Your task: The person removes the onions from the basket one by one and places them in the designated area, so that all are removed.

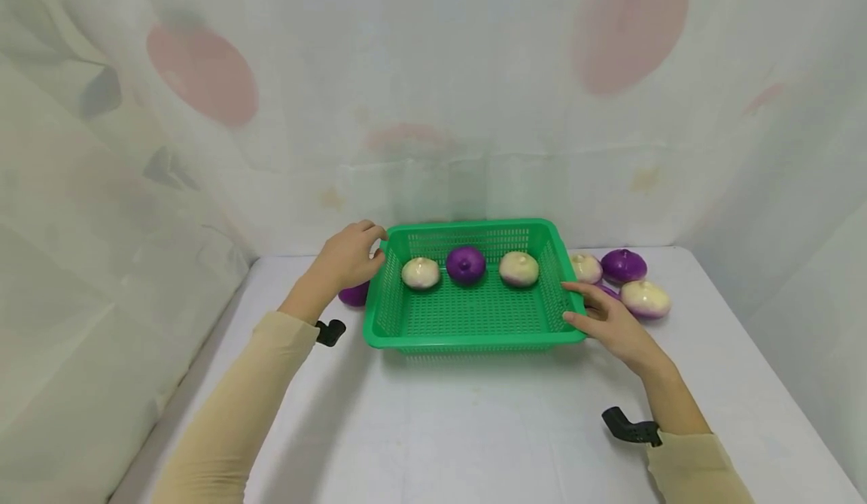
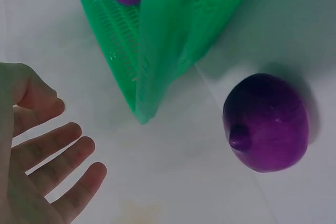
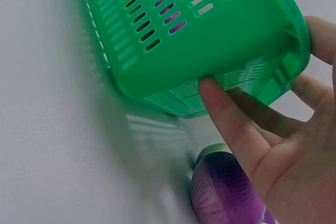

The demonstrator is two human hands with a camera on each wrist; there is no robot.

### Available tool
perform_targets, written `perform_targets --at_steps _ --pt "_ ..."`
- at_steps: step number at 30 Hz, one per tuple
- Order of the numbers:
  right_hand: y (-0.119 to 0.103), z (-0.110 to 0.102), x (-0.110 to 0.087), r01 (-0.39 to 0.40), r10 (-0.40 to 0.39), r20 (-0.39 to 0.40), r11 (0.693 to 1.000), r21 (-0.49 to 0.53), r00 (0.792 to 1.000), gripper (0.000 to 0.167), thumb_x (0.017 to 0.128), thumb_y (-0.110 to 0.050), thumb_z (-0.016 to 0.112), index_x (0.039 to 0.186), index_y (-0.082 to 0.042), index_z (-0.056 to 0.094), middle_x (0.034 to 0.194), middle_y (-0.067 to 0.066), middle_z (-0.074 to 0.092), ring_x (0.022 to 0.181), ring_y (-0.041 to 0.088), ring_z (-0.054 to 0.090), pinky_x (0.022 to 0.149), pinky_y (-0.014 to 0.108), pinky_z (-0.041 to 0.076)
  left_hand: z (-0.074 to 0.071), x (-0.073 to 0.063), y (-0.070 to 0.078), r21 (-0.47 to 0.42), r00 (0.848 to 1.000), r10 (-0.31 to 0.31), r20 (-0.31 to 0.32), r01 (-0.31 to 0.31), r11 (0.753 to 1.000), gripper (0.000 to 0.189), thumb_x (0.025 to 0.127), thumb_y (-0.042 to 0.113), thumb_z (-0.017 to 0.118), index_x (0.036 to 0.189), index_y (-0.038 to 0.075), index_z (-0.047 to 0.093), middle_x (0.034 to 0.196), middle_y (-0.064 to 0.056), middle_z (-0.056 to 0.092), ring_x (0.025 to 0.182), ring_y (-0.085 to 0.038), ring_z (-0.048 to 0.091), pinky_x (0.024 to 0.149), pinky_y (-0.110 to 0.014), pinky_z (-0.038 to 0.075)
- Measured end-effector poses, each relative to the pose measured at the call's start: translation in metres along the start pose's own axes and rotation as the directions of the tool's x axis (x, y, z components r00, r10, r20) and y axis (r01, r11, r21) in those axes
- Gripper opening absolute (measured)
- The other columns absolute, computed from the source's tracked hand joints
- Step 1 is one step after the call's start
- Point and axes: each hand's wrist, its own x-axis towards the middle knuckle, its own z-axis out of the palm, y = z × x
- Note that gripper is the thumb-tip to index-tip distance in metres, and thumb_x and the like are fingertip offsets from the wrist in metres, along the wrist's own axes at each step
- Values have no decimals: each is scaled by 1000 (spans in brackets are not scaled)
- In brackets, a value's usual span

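A green plastic basket (image 1: 467,341) with slotted walls holds three onion-shaped vegetables: a pale one (image 1: 421,274), a purple one (image 1: 465,265) and another pale one (image 1: 519,270). My right hand (image 1: 612,326) grips the basket's right rim, with some fingers over the edge and others against the outer wall in the right wrist view. By the basket's back left corner is my left hand (image 1: 348,257). Its fingers (image 2: 58,142) are loosely bent and spread apart, holding nothing. A purple onion-shaped vegetable (image 2: 266,123) lies outside the basket on the left, partly hidden in the head view.
Right of the basket lies a group with a purple onion-shaped vegetable (image 1: 624,265) and a pale one (image 1: 646,299), plus others partly covered. All rest on a white-covered table (image 1: 467,429). A patterned cloth (image 1: 467,98) hangs behind, and sheeting (image 1: 88,263) stands at the left.
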Motion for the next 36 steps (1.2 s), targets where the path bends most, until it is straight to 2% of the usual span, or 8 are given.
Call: perform_targets --at_steps 13,23,36 --pt "0 -1 0 -3 3 -7 1000 -9 1000 60 102 -22 65 154 -4 38 151 27 40 133 45 46 90 23 51 4 27 22 14 999 44 21 -44 999 36 96 21 57 128 5 64 129 -13 60 117 -33 57 94 -50 50" --pt "2 0 1 -3 3 -5 1000 -7 1000 60 102 -21 64 154 -3 37 150 28 41 131 40 50 90 24 52 11 44 30 59 997 7 83 -12 998 42 98 26 57 136 7 58 136 -15 57 123 -37 53 94 -54 50" --pt "-2 2 0 7 -7 -7 1000 2 1000 59 103 -20 63 153 -2 38 150 30 41 132 45 47 90 22 51 35 59 40 132 982 -50 181 26 991 57 98 39 59 147 10 49 144 -18 48 130 -40 46 98 -59 45"
